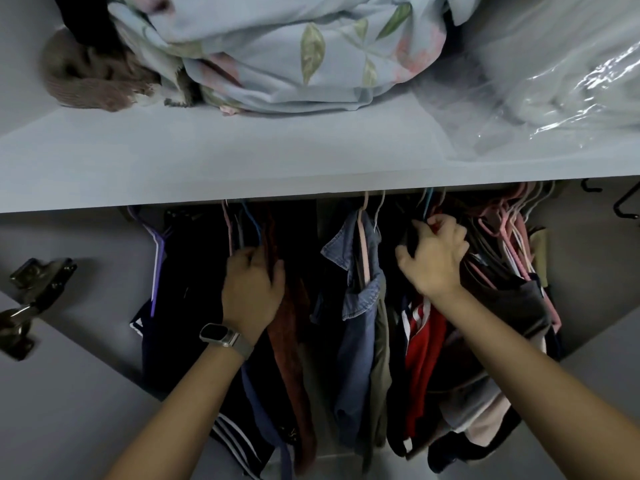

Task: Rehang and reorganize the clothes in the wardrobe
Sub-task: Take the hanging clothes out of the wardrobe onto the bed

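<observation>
Under shelf (pixel 242 168), rail hidden.

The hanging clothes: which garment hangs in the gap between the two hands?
The blue denim shirt on a pink hanger. It hangs apart, touched by neither hand; the left hand is in dark clothes, the right hand grips dark fabric.

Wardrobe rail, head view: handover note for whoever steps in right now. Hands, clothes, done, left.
Left hand: among the dark garments at the left of the rail, fingers curled against a rust-brown garment; firm grip cannot be told.
Right hand: grips a dark garment by its top, just left of the packed pink and white hangers.
Between the hands hangs a denim shirt on a pink hanger; a red garment with white stripes hangs below the right wrist.
Done: clothes hang on the rail, with gaps either side of the denim shirt.
Left: the right side is bunched; spread it and sort it.
</observation>
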